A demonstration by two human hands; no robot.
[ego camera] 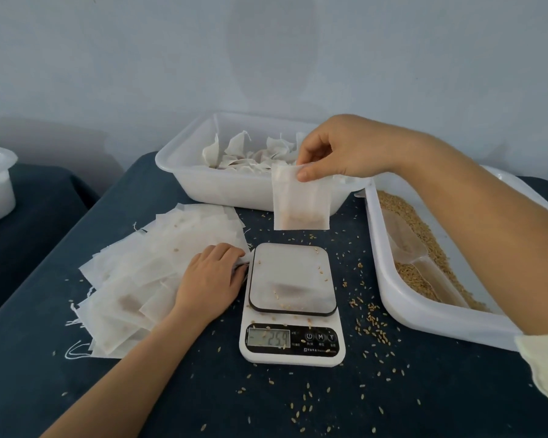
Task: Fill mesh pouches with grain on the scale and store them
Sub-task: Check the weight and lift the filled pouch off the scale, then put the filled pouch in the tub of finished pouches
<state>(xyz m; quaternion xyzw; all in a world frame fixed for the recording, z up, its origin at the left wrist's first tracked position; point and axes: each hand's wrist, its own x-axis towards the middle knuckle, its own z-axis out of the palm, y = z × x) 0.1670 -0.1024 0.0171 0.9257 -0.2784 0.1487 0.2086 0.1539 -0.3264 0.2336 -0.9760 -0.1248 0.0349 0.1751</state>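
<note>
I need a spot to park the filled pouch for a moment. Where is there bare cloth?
Bare cloth, though grain-strewn, lies in front of the scale, and a narrow strip between scale and grain tray. Crowded: the empty pouches under the left hand reach the scale's left edge.

Right hand pinching, left flat

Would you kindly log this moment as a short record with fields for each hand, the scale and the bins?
right hand: pinches a pouch by its top edge, in the air between scale and far bin
pouch contents: some grain at the bottom
left hand: rests on the empty pouches
scale: pan bare but for stray grains
far bin: holds filled pouches
right bin: grain and scoop
</note>
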